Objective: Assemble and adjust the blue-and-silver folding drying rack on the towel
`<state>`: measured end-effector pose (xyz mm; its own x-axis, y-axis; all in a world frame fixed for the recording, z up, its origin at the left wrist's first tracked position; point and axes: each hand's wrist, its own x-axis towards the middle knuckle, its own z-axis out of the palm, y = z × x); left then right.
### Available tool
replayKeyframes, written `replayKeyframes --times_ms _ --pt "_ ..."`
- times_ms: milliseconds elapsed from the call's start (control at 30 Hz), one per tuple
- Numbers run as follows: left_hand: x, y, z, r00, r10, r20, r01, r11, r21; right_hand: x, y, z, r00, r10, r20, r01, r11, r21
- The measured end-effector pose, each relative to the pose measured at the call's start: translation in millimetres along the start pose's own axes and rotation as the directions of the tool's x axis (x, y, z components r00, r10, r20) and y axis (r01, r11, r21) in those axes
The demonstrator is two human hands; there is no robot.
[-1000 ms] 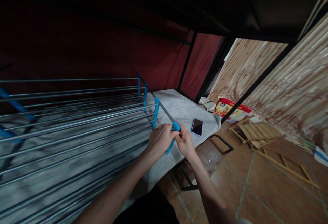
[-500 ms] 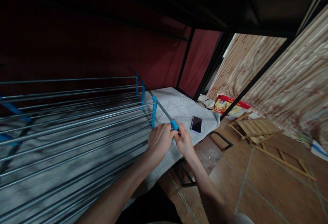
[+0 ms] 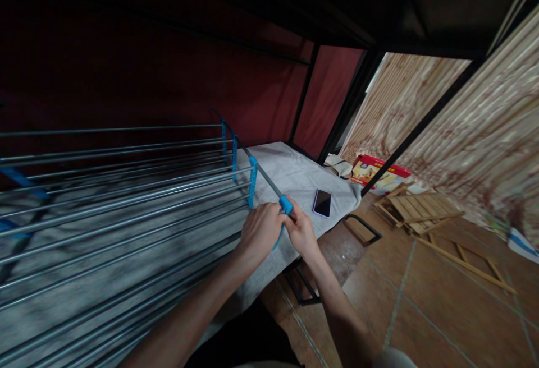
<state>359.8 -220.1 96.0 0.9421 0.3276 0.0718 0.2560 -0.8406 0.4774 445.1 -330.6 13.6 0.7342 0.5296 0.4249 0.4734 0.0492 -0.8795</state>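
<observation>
A clothes drying rack (image 3: 138, 211) of grey metal rods with blue plastic fittings lies across a grey-covered surface, filling the left half of the head view. My left hand (image 3: 261, 226) is closed around the rack near its corner, at the rod ends beside the blue corner joint (image 3: 286, 205). On the other side of that joint, my right hand (image 3: 302, 230) grips it with bent fingers. The thumbs of both hands meet just below the joint. Part of a blue strip shows between the hands; the fingertips are mostly hidden.
A phone (image 3: 322, 203) lies on the grey cloth (image 3: 286, 160) right of my hands. Black frame posts (image 3: 421, 128) and a dark panel overhead surround the surface. On the tiled floor are a folded wooden chair (image 3: 425, 214) and a red-and-yellow box (image 3: 379, 173).
Both hands keep their hold at the corner joint and have shifted only slightly. More of the blue strip shows below the joint, between my hands.
</observation>
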Motion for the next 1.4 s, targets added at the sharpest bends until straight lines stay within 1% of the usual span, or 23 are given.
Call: replayKeyframes --times_ms 200,467,733,1000,1133,1200,1400 --pt "3.1 -3.3 0.1 1.000 0.018 -0.011 -0.019 0.993 -0.115 -1.3 2.3 0.3 0.999 -0.034 -0.004 0.034 0.999 -0.005" --pt "6.6 -8.5 4.3 0.998 0.049 -0.037 -0.055 0.983 -0.174 -1.8 0.2 1.0 0.999 -0.035 -0.017 0.035 0.999 -0.010" --pt "3.9 -7.8 0.6 0.996 0.079 -0.033 -0.083 0.981 -0.176 -2.8 -2.7 3.0 0.999 -0.035 -0.021 0.034 0.998 -0.045" --pt "4.8 -9.8 1.6 0.997 0.070 -0.026 -0.073 0.976 -0.203 -3.8 -5.5 3.4 1.000 -0.018 -0.015 0.017 0.998 -0.068" --pt "4.8 -9.2 2.0 0.996 0.010 -0.088 -0.032 0.966 -0.255 -3.4 -8.0 3.5 1.000 -0.016 0.009 0.017 0.998 -0.059" --pt "4.8 -9.3 2.7 0.994 -0.001 -0.108 -0.028 0.962 -0.272 -3.5 -9.6 4.0 1.000 -0.013 0.011 0.014 0.997 -0.071" --pt "3.3 -12.6 4.5 0.995 0.047 -0.088 -0.066 0.970 -0.236 -5.7 -13.6 4.4 1.000 -0.019 0.009 0.020 0.992 -0.124"
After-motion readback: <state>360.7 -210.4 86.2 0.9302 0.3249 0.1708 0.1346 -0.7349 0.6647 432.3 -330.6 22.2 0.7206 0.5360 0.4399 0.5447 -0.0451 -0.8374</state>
